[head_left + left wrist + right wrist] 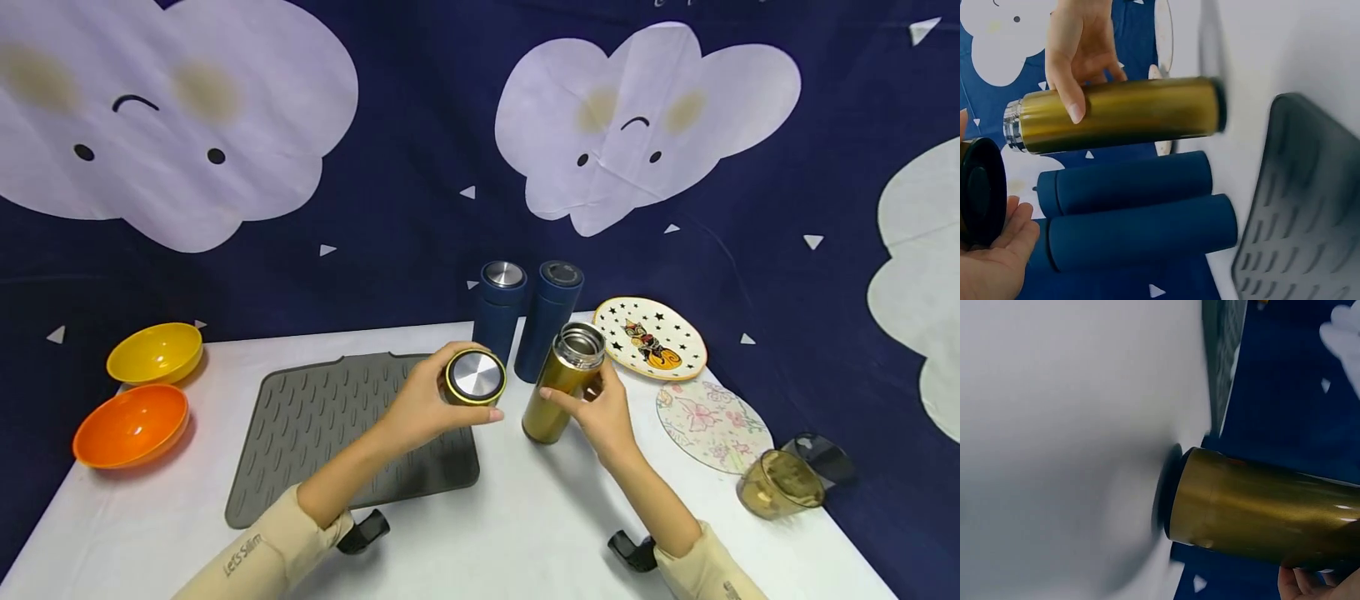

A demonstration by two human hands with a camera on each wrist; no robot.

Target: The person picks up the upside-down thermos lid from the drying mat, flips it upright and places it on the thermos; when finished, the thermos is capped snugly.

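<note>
In the head view my right hand (600,412) grips a gold thermos bottle (558,390) around its upper body. Its steel threaded mouth (581,343) is uncovered, and the bottle leans a little to the right. My left hand (423,400) holds the bottle's lid (476,377), with its silver disc top facing up, to the left of the bottle. The left wrist view shows the lid's dark underside (984,190). The right wrist view shows the bottle's dark base (1169,492) close to the tabletop; whether it touches is unclear.
Two dark blue thermos bottles (495,312) stand behind my hands. A grey drying mat (322,425) lies at left, near a yellow bowl (153,354) and an orange bowl (131,427). At right are a patterned plate (622,321), a round floral mat (712,425) and amber cup (776,487).
</note>
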